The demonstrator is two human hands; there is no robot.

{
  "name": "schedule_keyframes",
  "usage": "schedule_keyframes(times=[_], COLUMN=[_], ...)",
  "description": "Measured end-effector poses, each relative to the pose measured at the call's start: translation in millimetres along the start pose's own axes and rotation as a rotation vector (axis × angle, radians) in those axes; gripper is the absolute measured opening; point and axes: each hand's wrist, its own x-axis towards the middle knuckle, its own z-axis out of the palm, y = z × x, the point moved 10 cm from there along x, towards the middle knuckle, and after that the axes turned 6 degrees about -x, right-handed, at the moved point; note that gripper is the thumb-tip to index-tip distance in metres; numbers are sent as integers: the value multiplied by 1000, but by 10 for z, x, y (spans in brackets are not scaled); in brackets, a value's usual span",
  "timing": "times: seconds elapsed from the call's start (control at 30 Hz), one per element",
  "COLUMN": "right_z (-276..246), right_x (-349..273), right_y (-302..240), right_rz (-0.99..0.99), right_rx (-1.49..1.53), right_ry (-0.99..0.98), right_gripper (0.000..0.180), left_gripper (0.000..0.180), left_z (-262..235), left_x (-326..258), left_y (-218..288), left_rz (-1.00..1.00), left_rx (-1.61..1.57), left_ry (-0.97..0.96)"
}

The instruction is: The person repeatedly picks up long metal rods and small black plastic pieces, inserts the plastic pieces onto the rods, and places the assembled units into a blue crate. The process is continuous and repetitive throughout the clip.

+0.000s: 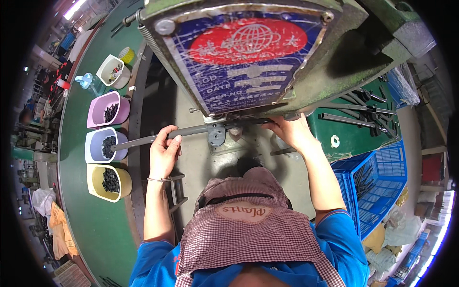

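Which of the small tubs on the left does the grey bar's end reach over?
The pale blue tub, third in the row between the pink tub and the yellow tub. The grey bar held by the left hand ends over its rim.

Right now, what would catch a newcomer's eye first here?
The big green machine with its blue and red plate fills the top. Below it, the left hand grips a long grey metal bar while the right hand reaches under the machine. Left, pastel tubs of small black parts line the green table.
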Motion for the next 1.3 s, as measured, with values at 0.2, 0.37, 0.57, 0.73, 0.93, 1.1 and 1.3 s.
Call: schedule_keyframes(times=[0.2, 0.37, 0.57, 0.73, 0.93, 1.1, 1.3], right_z=[-38, -56, -11, -296, -802, -1490, -2134], right_x=[24, 13, 190, -178, -1282, -1854, -2035], right_y=[-38, -56, -239, -60, 1062, 2057, 3526], right_rz=[10, -12, -45, -12, 198, 311, 402], right_rx=[15, 25, 114, -116, -114, -76, 44], right_ry=[-8, -2, 202, 24, -3, -13, 4], right_gripper=[34, 43, 24, 23, 32, 29, 28], left_gripper=[28, 31, 31, 17, 14, 12, 10], left_z=[-12, 38, -101, -170, 778, 1014, 1309], left_x=[15, 58, 184, 1357, 2302, 2478, 2506], left_y=[-25, 47, 903, 1261, 851, 557, 556], left_rz=[15, -35, -85, 209, 344, 361, 376], left_rx=[-25, 25, 352, 619, 1197, 1442, 1598], left_ry=[-20, -59, -376, -302, -319, -260, -198])
